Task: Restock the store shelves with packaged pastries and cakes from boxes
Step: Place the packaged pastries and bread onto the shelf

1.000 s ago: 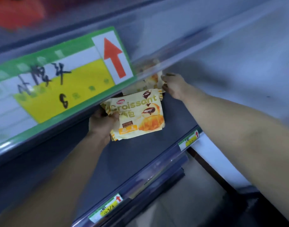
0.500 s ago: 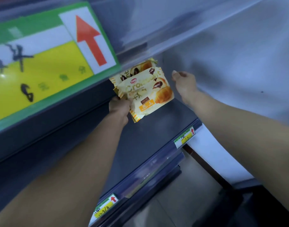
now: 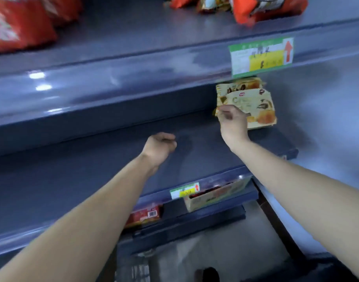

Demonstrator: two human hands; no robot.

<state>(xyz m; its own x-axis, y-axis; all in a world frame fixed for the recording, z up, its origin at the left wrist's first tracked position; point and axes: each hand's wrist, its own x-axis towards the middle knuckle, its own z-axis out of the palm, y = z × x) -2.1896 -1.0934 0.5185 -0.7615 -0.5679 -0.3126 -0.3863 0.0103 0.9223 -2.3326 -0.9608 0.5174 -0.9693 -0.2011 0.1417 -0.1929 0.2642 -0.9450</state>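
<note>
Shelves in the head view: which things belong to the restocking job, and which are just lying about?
Job: croissant packs, right hand at them, left hand holding nothing, middle shelf.
Lying about: red snack bags, price label, cardboard box, red carton.

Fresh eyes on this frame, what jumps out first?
The cream-and-yellow croissant packets stand at the right end of the dark-blue middle shelf, with the right hand at the front packet's lower left corner, grip too blurred to read. The left hand hovers empty over the shelf, fingers loosely curled. Bright red snack bags line the shelf above.
</note>
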